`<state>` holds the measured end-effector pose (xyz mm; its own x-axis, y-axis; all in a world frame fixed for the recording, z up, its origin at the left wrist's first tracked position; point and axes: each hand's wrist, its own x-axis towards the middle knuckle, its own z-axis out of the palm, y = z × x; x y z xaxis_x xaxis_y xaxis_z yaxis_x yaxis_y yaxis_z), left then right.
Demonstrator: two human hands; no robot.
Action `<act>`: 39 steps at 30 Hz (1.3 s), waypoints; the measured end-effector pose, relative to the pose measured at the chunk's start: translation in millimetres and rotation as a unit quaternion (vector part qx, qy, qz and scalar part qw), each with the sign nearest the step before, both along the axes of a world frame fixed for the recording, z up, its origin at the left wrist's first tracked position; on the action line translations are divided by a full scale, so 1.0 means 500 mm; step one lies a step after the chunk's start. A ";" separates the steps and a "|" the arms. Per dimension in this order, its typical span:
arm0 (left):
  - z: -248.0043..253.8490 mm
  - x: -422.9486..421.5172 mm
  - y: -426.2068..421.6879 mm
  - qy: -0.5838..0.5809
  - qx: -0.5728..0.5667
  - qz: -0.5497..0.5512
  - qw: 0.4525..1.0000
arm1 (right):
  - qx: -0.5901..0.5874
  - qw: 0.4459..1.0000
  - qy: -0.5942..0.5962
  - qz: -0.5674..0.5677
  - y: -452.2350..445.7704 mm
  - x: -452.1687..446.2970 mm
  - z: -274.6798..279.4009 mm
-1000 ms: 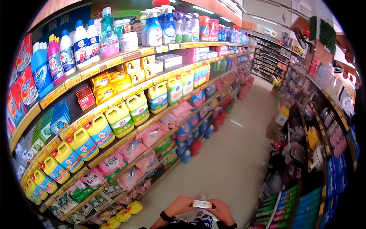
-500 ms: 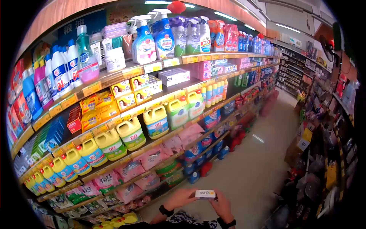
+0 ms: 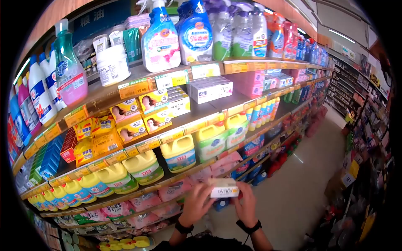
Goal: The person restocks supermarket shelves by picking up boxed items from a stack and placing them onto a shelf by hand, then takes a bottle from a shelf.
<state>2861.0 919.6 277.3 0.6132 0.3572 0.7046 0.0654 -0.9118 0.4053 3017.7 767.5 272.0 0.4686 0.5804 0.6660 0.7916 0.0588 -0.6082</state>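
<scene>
Both of my hands hold a small white box point(image 3: 225, 188) with dark lettering and an orange mark, in front of the lower shelves. My left hand point(image 3: 196, 205) grips its left end with bent fingers. My right hand point(image 3: 246, 204) closes on the right end. The lettering appears upside down from here. On the middle shelf, white boxes with similar lettering point(image 3: 179, 108) sit beside yellow boxes with a portrait point(image 3: 158, 120). White and grey boxes point(image 3: 210, 89) stand to their right.
Spray bottles point(image 3: 161, 42) line the top shelf. Yellow detergent jugs point(image 3: 178, 154) stand on the shelf below the boxes, above pink bags point(image 3: 173, 190). An aisle floor point(image 3: 289, 184) runs to the right, with a cardboard box point(image 3: 341, 180) and dark goods along its far side.
My hands have raised the white box and brought it nearer the shelf. The view has moved closer to the shelving, so the bottles and boxes look larger.
</scene>
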 end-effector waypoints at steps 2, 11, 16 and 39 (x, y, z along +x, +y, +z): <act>0.013 0.037 0.062 -0.101 -0.012 0.004 0.995 | 0.035 0.999 -0.037 0.017 0.083 0.042 0.044; 0.146 0.156 0.240 -0.252 0.040 0.126 0.959 | 0.147 0.973 -0.136 0.117 0.402 0.170 0.218; 0.165 0.200 0.293 -0.213 0.035 0.185 0.959 | 0.160 0.968 -0.118 0.156 0.506 0.206 0.258; 0.195 0.308 0.274 -0.040 0.093 0.476 0.874 | 0.102 0.970 -0.113 0.192 0.623 0.253 0.278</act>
<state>3015.0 1056.6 374.8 0.0472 0.5534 0.8316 0.8085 -0.5101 0.2935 3144.0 1079.1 411.0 0.0731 0.5293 0.8453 0.7989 0.4764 -0.3673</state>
